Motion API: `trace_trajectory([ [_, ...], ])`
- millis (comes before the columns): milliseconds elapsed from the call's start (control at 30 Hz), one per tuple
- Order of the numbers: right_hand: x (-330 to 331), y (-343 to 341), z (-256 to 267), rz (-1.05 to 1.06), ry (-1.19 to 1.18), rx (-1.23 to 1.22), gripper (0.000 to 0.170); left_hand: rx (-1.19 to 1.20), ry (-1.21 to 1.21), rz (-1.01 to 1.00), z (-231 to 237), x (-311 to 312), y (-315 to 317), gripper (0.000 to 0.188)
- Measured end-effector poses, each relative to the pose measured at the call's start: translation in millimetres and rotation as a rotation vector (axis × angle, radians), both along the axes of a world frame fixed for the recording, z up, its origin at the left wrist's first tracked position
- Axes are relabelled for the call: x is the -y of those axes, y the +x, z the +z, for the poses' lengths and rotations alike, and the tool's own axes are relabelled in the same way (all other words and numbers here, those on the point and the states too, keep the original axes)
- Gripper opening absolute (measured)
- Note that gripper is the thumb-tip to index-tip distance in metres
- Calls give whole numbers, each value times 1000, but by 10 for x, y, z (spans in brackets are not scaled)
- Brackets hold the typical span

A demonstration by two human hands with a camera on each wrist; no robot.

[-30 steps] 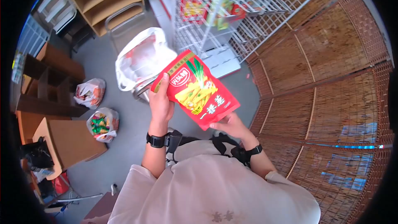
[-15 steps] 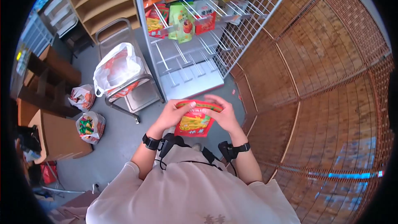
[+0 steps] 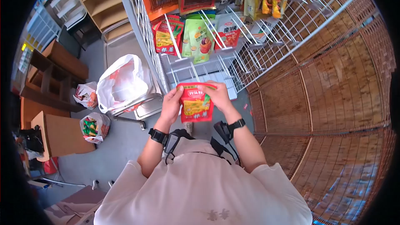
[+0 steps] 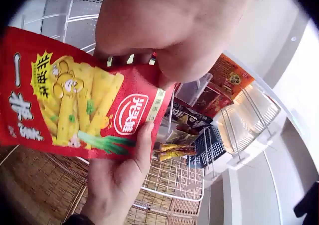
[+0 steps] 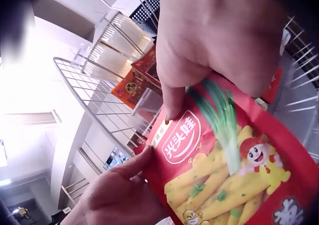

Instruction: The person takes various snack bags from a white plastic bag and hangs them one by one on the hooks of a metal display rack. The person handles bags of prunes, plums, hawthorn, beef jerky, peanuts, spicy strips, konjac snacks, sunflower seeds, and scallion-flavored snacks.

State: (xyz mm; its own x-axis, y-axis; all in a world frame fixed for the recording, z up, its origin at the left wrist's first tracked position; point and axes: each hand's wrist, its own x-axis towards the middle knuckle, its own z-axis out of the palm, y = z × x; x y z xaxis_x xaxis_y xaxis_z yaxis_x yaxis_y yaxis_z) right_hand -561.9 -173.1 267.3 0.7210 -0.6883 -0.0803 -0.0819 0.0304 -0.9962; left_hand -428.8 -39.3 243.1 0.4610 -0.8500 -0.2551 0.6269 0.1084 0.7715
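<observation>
A red snack pouch (image 3: 196,105) with yellow sticks and a green onion printed on it hangs upright in front of the person's waist. The left hand (image 3: 170,105) pinches its upper left corner, and the right hand (image 3: 219,96) grips its upper right corner. In the left wrist view, both thumbs lie on the front of the pouch (image 4: 65,100) near its top strip. The right wrist view shows the pouch (image 5: 219,170) close up, the fingers behind it mostly hidden. Beyond the hands, a similar red pouch (image 3: 167,37) hangs on the wire rack beside a green pouch (image 3: 198,39).
The white wire rack (image 3: 266,73) holds several snack packs on hooks. Left of it, a white plastic bag (image 3: 125,81) lies on a metal cart (image 3: 148,107). Two filled bags (image 3: 95,127) stand on the floor. A woven screen (image 3: 333,91) runs along the right.
The pouch went from a tilted hold to upright before the waist, then rose slightly. The right hand moved from its lower edge to its top corner. The rack now appears nearer.
</observation>
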Motion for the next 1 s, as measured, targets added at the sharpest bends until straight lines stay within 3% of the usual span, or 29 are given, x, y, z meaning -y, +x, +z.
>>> trace_trajectory([
  [233,634,732,27,149,-45,72,15,80,-51,226,77,374,344,27],
  [300,761,831,-18,257,-194,171,15,88,-46,269,63,391,358,28],
  [433,883,990,136,438,-231,203,12,129,-66,413,135,465,304,28],
  [767,970,1172,203,592,-153,224,10,179,-21,769,157,687,188,27],
  [833,955,1231,216,536,-238,291,10,170,59,778,246,695,147,28],
  [867,943,1262,208,569,-239,299,10,194,208,749,319,673,106,33],
  [900,941,1294,176,489,-253,298,10,306,249,743,58,621,120,41],
  [1000,965,1464,182,272,-353,309,14,422,306,686,206,450,-116,48],
])
